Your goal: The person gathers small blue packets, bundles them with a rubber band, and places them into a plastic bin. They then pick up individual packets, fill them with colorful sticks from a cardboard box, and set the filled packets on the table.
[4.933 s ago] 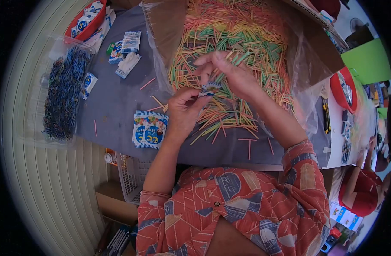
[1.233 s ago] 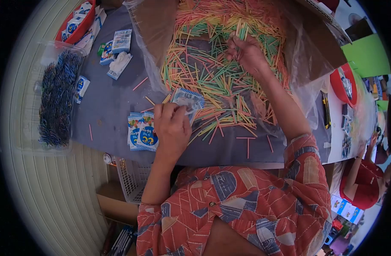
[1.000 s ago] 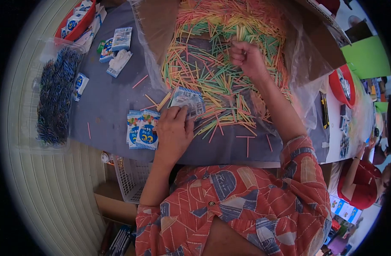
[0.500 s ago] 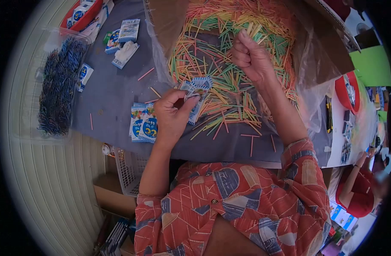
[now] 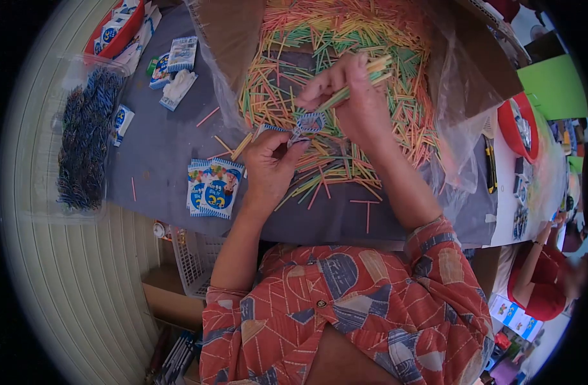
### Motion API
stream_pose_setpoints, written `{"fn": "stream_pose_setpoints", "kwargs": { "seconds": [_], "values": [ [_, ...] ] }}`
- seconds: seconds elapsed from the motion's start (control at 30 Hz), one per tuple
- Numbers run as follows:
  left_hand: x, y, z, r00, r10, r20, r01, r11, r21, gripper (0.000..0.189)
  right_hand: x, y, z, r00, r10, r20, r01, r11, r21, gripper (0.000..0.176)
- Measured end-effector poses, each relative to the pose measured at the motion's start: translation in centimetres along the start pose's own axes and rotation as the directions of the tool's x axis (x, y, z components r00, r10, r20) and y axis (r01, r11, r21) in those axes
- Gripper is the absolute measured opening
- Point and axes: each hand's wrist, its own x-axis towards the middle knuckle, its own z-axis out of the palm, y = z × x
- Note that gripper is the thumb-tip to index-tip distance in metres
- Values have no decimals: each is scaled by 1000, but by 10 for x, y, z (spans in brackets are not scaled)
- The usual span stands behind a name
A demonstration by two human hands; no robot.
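My left hand (image 5: 271, 168) pinches a small blue-and-white packet (image 5: 310, 124) whose top gapes open. Just above and to the right, my right hand (image 5: 355, 96) grips a bundle of yellow and green sticks (image 5: 378, 67), with one end of the bundle near the packet's mouth. Under and behind both hands lies a wide heap of coloured sticks (image 5: 396, 109) in green, yellow, orange and pink. Two printed packets (image 5: 218, 187) lie overlapping on the grey cloth, left of my left wrist.
A clear tray (image 5: 117, 64) of dark twisted strands stands at the left, below a red basket (image 5: 132, 32) of packets. More packets (image 5: 182, 54) lie nearby. Cardboard flaps (image 5: 477, 77) and plastic film flank the heap. A red bowl (image 5: 507, 122) and a person in red (image 5: 541, 282) are at right.
My right hand has come down and left with its sticks, closer to the packet. My left hand has shifted slightly right, and the view has moved a little.
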Motion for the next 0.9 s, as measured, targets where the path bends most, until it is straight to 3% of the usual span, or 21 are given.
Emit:
{"fn": "stream_pose_setpoints", "kwargs": {
  "seconds": [0.07, 0.2, 0.27, 0.3, 0.37, 0.47, 0.5, 0.57, 0.67, 0.77, 0.9],
  "values": [
    [2, 3, 4, 999, -30, -27, 28, 996, -82, 12, -1, 12, -1, 995, -77, 63, 88, 976, -199, 54],
    [8, 4, 1, 997, -73, -28, 70, 991, -116, 12, -5, 34, 1, 985, -132, 108, 137, 990, -36, 43],
    [12, 3, 1, 999, 10, -36, -10, 1000, -21, 13, -6, 36, -1, 977, -148, 156, 182, 956, -230, 43],
    [14, 3, 2, 999, 8, -39, -9, 1000, -23, 13, -4, 36, -4, 977, -145, 157, 180, 956, -232, 43],
    [17, 1, 2, 995, 89, -39, -88, 996, 12, 15, 1, 34, -12, 939, -80, 334, 246, 836, -490, 49],
    [23, -9, 5, 991, 133, -27, -133, 991, -31, 17, 6, 34, -15, 932, 11, 363, 203, 814, -544, 49],
    [24, -11, 5, 990, 135, -31, -136, 990, -32, 17, 8, 32, -15, 930, 11, 367, 206, 813, -545, 49],
    [26, -12, 7, 998, 60, -22, -63, 984, -166, 18, 11, 22, -11, 960, 68, 272, 54, 907, -417, 52],
    [29, -12, 9, 998, 66, -5, -66, 982, -175, 19, 17, 13, 1, 985, 78, 154, -16, 928, -372, 55],
    [32, -4, 12, 988, 154, -20, -155, 977, -144, 18, 18, 12, -2, 939, 192, 285, -34, 877, -479, 56],
    [23, -7, 9, 992, 130, -5, -128, 970, -204, 17, 7, 19, -3, 922, 183, 342, -5, 888, -460, 60]
  ]
}}
